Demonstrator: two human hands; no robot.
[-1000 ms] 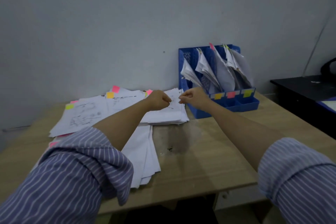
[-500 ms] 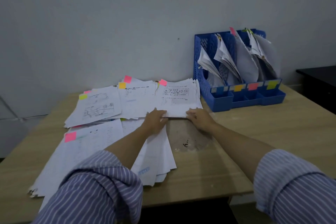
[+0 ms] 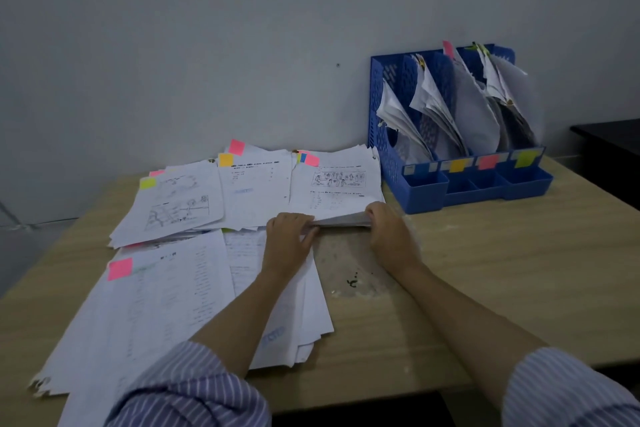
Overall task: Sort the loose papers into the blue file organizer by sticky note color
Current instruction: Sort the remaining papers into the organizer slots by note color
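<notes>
Both hands, left and right, pinch the stack's near edge (bare desk beside); organizer crowds right.

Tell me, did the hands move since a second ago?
Yes. The left hand and right hand came back from the far end of the paper stack to its near edge, away from the blue file organizer.

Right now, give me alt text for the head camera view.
Two hands, left and right, grip the near edge of a paper stack on a wooden table. More papers with coloured sticky notes lie left; a blue organizer with papers stands right.
</notes>
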